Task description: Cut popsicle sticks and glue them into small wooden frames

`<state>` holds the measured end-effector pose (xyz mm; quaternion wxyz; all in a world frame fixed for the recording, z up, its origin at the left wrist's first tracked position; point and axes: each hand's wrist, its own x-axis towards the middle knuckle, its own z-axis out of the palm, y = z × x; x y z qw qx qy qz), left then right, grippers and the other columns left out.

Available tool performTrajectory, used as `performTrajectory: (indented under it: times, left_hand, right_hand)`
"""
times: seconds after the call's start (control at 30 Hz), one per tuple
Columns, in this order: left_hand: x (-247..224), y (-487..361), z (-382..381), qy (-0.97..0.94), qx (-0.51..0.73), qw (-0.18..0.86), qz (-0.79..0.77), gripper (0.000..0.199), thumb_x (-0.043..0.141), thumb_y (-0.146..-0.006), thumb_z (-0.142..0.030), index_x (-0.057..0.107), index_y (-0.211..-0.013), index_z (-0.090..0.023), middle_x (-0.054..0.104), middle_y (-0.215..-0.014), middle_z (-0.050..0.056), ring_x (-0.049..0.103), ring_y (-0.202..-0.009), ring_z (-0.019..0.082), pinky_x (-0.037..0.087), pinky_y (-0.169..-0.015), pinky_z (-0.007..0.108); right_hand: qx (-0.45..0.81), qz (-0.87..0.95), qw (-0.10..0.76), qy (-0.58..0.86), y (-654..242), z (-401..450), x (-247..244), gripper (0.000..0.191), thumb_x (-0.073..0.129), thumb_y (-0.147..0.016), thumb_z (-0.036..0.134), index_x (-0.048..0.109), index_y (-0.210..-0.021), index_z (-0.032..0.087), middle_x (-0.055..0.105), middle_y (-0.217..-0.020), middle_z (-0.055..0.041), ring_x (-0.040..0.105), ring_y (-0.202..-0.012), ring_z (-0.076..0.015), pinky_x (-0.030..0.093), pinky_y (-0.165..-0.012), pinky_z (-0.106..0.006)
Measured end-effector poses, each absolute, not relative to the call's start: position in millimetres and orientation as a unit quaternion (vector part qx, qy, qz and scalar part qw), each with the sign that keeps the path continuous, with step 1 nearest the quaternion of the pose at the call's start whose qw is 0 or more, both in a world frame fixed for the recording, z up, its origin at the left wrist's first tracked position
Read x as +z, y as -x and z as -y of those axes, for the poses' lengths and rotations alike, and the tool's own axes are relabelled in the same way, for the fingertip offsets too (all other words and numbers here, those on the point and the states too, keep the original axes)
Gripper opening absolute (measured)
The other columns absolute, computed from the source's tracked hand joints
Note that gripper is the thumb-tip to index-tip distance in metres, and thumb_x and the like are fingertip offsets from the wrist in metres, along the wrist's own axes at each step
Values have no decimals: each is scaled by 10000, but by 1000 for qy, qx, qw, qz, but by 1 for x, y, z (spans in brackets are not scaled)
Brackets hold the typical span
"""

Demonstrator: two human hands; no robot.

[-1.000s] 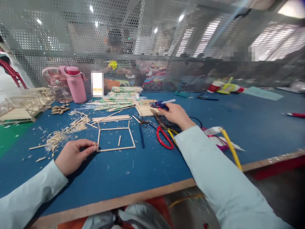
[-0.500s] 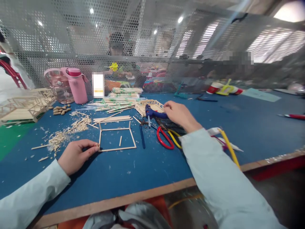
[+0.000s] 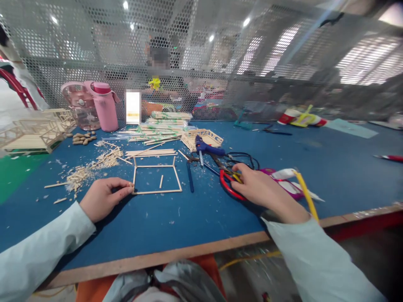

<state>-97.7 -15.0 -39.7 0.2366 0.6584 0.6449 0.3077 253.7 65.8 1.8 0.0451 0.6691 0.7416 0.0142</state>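
My left hand [image 3: 107,199] pinches the near left corner of a rectangular frame of thin wooden sticks [image 3: 157,192], which lies on the blue table. Short sticks stand up at its two far corners; my fingertips cover what is at the pinched corner. A loose short stick [image 3: 161,181] lies inside the frame. My right hand [image 3: 262,188] is closed around the handles of red-and-yellow scissors [image 3: 227,184], resting low over the table. A blue glue gun [image 3: 209,149] lies beyond the scissors, and blue-handled pliers [image 3: 190,178] lie between them and the frame.
Stick offcuts [image 3: 80,174] and peanuts [image 3: 84,138] are at the left, near a pink bottle [image 3: 106,109]. Bundled sticks [image 3: 166,128] lie at the back beside a small stick structure [image 3: 217,138]. A purple-and-white object [image 3: 288,186] is right of my right hand. A perforated screen [image 3: 201,79] stands behind.
My right hand has moved from near the glue gun toward me and right, onto the scissors, which have shifted slightly right. My left hand stays at the frame's corner. The view has shifted slightly.
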Motion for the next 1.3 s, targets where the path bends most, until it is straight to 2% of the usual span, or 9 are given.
performTrajectory:
  times: [0.17,0.23,0.3,0.4,0.57,0.83,0.93,1.1,1.3]
  left_hand:
    - [-35,95,15,-657,311,226,-648,304,553,-693,-455,713,-763,-206,704,-666,20,603,-554,162,465,-527,242]
    - [-35,94,15,-659,318,225,-643,281,556,-695,-436,711,-749,-208,710,-688,18,615,-582,163,475,-552,242]
    - [-36,94,15,-662,323,226,-637,274,556,-698,-427,709,-749,-205,717,-726,20,621,-602,162,485,-583,246]
    - [-38,96,14,-664,327,230,-632,299,554,-702,-439,709,-763,-191,718,-755,33,627,-642,168,492,-646,265]
    - [-38,97,15,-655,351,265,-615,354,581,-673,-431,698,-851,-149,713,-817,70,628,-738,198,490,-729,317]
    - [-30,92,14,-496,444,380,-642,385,523,-596,-279,601,-943,-132,667,-816,73,588,-624,159,445,-412,217]
    - [-22,98,-2,-450,508,314,-663,308,549,-620,-274,596,-896,-146,647,-804,53,566,-609,132,430,-410,191]
    - [-9,120,-51,-420,626,121,-645,250,505,-669,-199,601,-896,-152,626,-779,24,492,-525,72,379,-418,162]
    - [-27,121,-56,-488,574,104,-649,260,538,-694,-287,630,-882,-133,572,-624,-9,469,-500,78,387,-477,183]
  right_hand:
    - [41,-773,51,-631,-262,-65,6,304,452,-789,269,515,-1056,138,668,-825,-126,625,-675,-255,399,-525,-297]
    - [102,-790,2,-604,-250,-58,14,307,488,-772,280,547,-1043,149,662,-914,-152,627,-753,-296,429,-555,-338]
    - [147,-820,-101,-545,-226,-47,24,337,486,-783,290,546,-1091,166,623,-1064,-146,608,-889,-306,458,-651,-371]
    - [65,-889,-182,-415,-175,-34,35,304,436,-828,274,569,-1083,175,626,-1077,-88,598,-929,-228,459,-761,-335]
    - [-78,-941,-186,-270,-103,-38,21,402,415,-748,69,556,-1117,145,628,-1051,-80,572,-934,-183,427,-808,-303]
    - [-268,-890,-289,-228,-77,-53,-30,481,363,-622,-15,568,-1034,126,593,-837,-48,518,-735,-130,421,-680,-249]
    - [-280,-878,-314,-229,-75,-54,-35,483,358,-607,-17,575,-1016,124,563,-815,-42,495,-723,-125,411,-672,-247]
    - [-278,-877,-325,-219,-73,-53,-31,433,387,-615,4,603,-975,113,544,-789,-36,476,-690,-121,401,-667,-248]
    - [-270,-894,-292,-207,-72,-49,-32,295,486,-633,68,638,-877,130,529,-714,-11,476,-662,-119,394,-645,-237]
